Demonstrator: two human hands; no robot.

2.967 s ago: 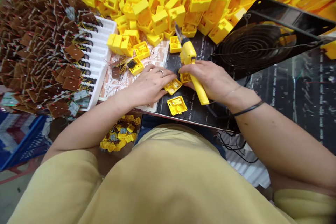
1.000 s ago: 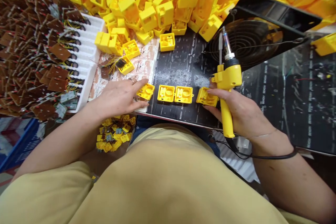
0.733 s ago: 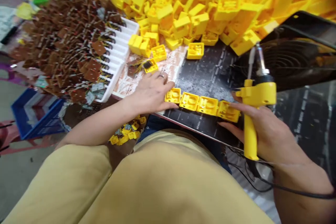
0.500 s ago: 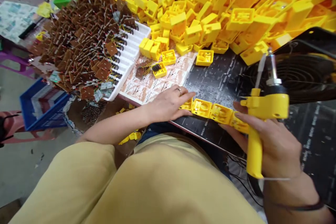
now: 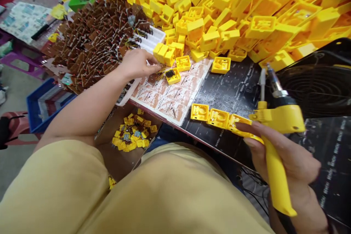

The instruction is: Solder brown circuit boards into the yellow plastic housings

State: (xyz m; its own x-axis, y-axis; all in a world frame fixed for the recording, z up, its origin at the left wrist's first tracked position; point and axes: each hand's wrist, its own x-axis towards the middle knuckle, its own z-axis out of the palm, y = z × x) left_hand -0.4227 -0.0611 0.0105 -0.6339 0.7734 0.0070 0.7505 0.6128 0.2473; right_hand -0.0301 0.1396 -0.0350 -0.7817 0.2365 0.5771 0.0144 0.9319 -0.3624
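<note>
My left hand reaches over the near edge of the white foam tray, its thumb and forefinger apart. Beside its fingertips are a stack of yellow plastic cases and a yellow case with a black coiled part, wired to a small brown circuit board. In my right hand is a yellow soldering gun, its metal tip pointing up and away. That hand's thumb and fingers also touch the right end of a row of open yellow cases along the bench's front edge.
A large heap of yellow cases covers the back. Many brown circuit boards are piled on the white foam tray at left. A black fan stands at right. Below the bench, a cardboard box holds yellow cases.
My left hand has left the row of cases and moved left and away, to the stack beside the tray. The soldering gun has tilted slightly in my right hand, which stays at the row's end.
</note>
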